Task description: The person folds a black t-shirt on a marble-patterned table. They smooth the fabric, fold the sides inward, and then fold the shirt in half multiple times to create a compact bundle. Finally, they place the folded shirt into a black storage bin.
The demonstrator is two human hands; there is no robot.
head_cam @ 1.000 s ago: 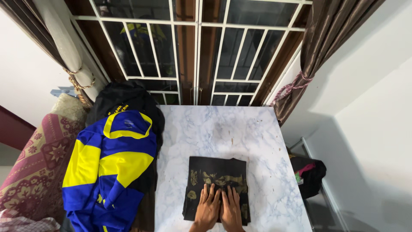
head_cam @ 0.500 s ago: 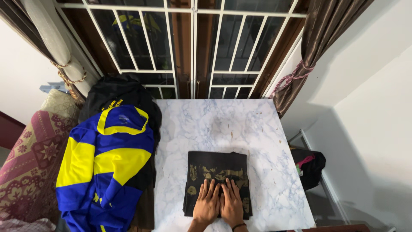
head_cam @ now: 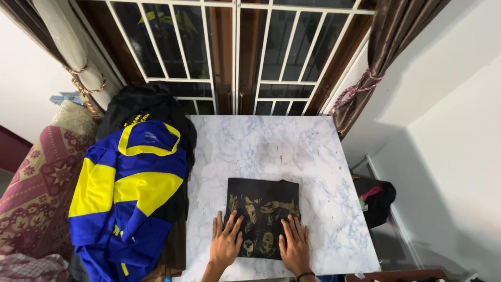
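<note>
1. I see my left hand (head_cam: pixel 225 244) lying flat, fingers spread, on the near-left corner of the folded black shirt (head_cam: pixel 263 216), partly over its edge onto the bench (head_cam: pixel 318 172).
2. My right hand (head_cam: pixel 295 246) lies flat and open on the near-right corner; neither grips.
3. The shirt runs straight away from both hands, equally near each.
4. Left of the bench hangs a blue-and-yellow jersey (head_cam: pixel 130 193).

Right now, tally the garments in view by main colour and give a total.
Black, on the table: 1, the folded black shirt with gold print, under both the left hand and right hand
Black, beside it: 1, the black garment
Blue and yellow: 1, the jersey
Total: 3
</note>
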